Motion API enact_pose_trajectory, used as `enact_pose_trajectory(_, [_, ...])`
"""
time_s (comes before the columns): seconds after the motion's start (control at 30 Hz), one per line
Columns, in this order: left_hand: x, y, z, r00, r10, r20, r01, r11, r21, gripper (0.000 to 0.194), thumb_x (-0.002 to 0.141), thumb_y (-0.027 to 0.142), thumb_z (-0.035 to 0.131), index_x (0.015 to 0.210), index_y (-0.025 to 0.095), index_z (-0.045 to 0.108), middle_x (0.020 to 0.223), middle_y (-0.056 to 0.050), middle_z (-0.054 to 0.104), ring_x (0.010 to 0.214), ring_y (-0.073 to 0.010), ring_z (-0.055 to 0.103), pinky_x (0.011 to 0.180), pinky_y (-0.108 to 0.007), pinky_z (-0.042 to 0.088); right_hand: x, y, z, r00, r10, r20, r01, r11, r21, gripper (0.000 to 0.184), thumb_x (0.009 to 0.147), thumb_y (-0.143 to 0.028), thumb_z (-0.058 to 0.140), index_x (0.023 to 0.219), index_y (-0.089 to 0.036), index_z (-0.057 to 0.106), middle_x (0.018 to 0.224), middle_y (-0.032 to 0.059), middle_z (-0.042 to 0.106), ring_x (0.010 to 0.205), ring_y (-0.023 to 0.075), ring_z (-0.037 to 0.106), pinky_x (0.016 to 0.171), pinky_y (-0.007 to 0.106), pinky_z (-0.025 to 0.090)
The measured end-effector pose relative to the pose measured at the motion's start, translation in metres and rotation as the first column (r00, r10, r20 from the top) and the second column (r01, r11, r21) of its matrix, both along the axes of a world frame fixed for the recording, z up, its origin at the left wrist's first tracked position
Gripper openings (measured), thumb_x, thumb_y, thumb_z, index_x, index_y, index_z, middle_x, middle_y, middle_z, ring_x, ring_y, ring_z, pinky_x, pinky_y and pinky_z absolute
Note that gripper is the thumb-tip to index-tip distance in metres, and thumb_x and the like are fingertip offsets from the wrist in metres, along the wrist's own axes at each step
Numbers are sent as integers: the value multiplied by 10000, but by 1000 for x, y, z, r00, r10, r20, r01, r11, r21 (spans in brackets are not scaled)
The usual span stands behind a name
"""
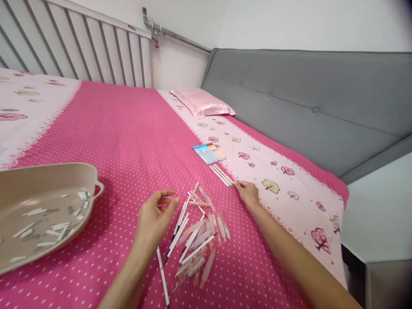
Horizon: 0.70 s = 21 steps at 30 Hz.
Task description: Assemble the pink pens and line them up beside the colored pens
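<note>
My right hand (247, 193) is at the near end of a short row of slim pale pens (221, 176), its thumb and fingers closed on the end of one pen. Just beyond, blue and orange-topped pens (209, 153) lie side by side in a neat row. My left hand (158, 214) hovers palm inward at the left of a loose pile, fingers bent but apart, holding nothing. In that pile are thin white pen refills (177, 236) with dark tips and pink translucent pen barrels (219, 225), crossing one another.
A beige basin (92, 171) with small white pieces (59, 227) in it stands at the left on the pink dotted bedspread (128, 128). A pink pillow (202, 103) lies by the grey headboard (289, 86). Behind the bed are a white radiator (93, 43) and a pipe (183, 38).
</note>
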<state>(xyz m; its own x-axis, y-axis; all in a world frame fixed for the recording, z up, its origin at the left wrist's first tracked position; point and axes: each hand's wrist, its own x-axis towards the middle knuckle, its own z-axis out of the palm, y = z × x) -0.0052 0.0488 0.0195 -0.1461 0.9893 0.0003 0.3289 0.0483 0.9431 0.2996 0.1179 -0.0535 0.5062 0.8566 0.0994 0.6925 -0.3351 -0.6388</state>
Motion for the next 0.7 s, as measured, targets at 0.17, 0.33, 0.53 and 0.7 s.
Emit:
enact_pose_trajectory(0.17, [-8, 4, 0, 989, 52, -136, -51, 999, 12, 478, 689, 533, 595, 973, 149, 627, 857, -98, 665, 724, -228, 610, 602, -318, 479, 16, -17, -3, 993, 74, 95, -75, 997, 11, 594, 846, -452, 404, 1300, -85, 513, 1278, 130, 578, 1155, 247, 542, 1006, 339, 374])
enact_pose_trajectory(0.33, [-13, 7, 3, 935, 125, -331, -119, 992, 41, 430, 735, 483, 549, 1021, 168, 610, 883, -93, 660, 733, -230, 614, 606, -310, 464, 62, -54, -11, 977, 116, 179, -102, 991, -88, 667, 871, -448, 327, 1382, -23, 383, 1426, 173, 408, 1323, 266, 362, 1100, 369, 238])
enact_pose_trajectory(0.53, [-3, -1, 18, 858, 164, -487, -67, 975, 210, 392, 783, 447, 495, 1027, 156, 594, 959, -108, 633, 782, -227, 611, 662, -315, 461, 127, -115, -23, 966, -24, 256, 70, 982, -173, 654, 888, -503, 242, 1420, -139, 352, 1512, 133, 256, 1396, 331, 171, 1107, 528, 98])
enact_pose_trajectory(0.7, [9, -19, 31, 825, 150, -544, 36, 948, 315, 365, 824, 452, 451, 1013, 165, 574, 1021, -109, 601, 833, -222, 613, 688, -317, 475, 165, -155, -36, 949, -183, 256, 249, 934, -256, 667, 873, -609, 153, 1464, -306, 208, 1557, 30, 123, 1410, 324, 111, 1062, 626, 114])
